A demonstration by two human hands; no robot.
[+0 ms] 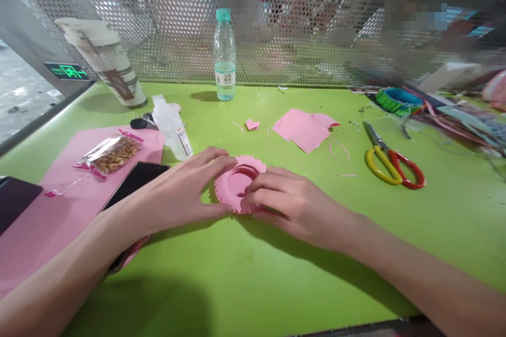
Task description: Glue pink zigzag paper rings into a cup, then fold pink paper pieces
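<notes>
A round pink paper box with a jagged, fringed rim lies on the green table between my hands. A flat pink base shows inside its raised wall. My left hand curves round the left side, fingertips on the far edge and thumb on the near edge. Bent over the right side, my right hand pinches the near right part of the wall. Its fingers cover that part of the rim. Beyond the box lie a small pink paper heart and a cut pink paper sheet.
Scissors with yellow and red handles lie at right. A clear glue bottle, a snack packet, a phone and pink paper are at left. Behind stand a water bottle, a tall cup and a perforated panel.
</notes>
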